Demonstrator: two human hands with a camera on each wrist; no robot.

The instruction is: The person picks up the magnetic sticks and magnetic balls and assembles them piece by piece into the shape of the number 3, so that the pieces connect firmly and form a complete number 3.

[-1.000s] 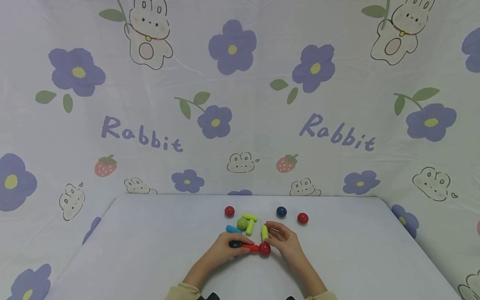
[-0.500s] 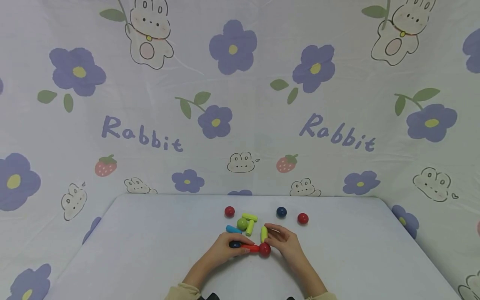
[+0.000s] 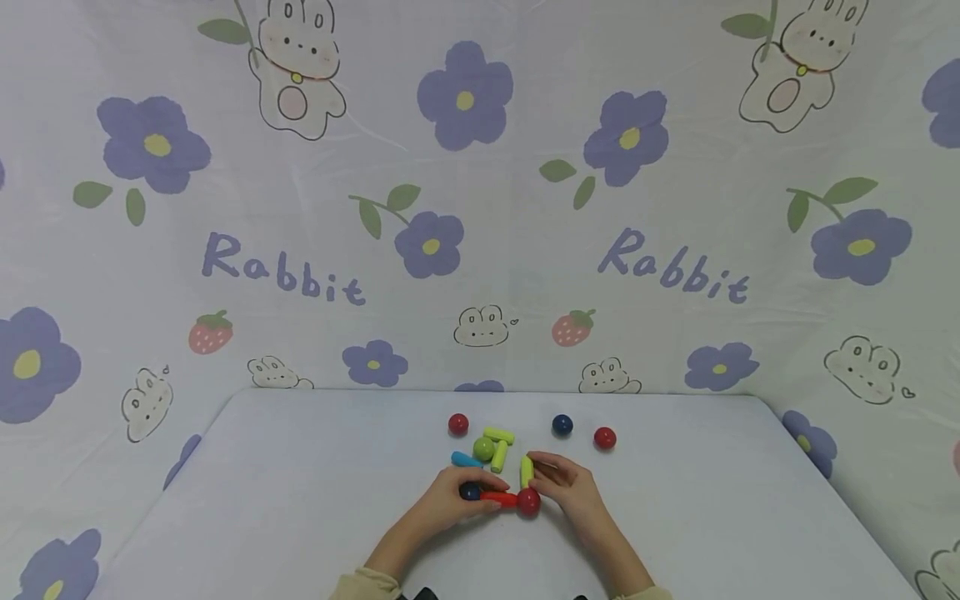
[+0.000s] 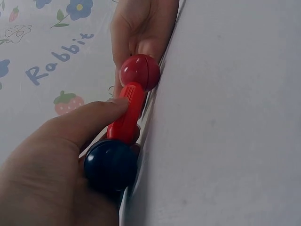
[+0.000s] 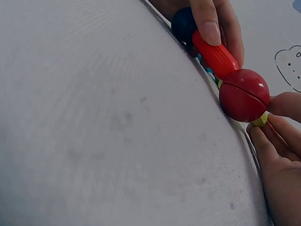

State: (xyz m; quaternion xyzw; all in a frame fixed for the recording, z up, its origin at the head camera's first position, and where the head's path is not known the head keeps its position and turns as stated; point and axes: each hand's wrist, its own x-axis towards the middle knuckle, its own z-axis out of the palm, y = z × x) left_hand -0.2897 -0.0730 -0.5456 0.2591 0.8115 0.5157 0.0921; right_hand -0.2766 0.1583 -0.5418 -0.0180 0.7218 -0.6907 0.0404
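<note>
In the left hand's (image 3: 446, 501) pinch is a red stick (image 4: 126, 117), apparently joined already to a dark blue ball (image 4: 111, 165) by that palm and a red ball (image 3: 528, 502) near the right hand (image 3: 577, 487). Its long axis runs hand to hand. The right hand pinches a yellow-green stick (image 3: 527, 471) at the red ball; its seating is unclear. Beyond both hands, more balls (image 3: 562, 425) and sticks (image 3: 498, 435) lie unadded.

the rod (image 4: 127, 119) is red, the backdrop (image 3: 517, 250) purple-flowered white.
</note>
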